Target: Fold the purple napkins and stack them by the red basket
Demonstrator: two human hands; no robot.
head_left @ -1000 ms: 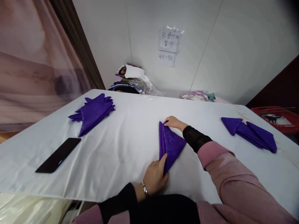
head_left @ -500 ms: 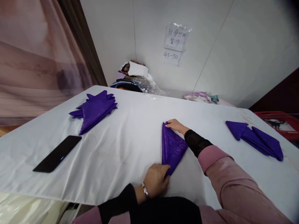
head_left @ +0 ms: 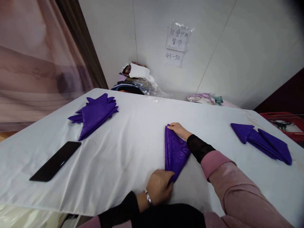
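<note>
Pinching near tip of napkin (head_left: 174,152), left hand (head_left: 159,186); right hand (head_left: 177,129) open on far tip (bare tablecloth (head_left: 123,148) around)

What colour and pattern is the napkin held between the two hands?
The napkin is deep purple with a faint swirl pattern; the head view shows it best.

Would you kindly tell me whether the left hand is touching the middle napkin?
Touching. In the head view the left hand closes its fingers over the near tip of the napkin, with no gap.
</note>
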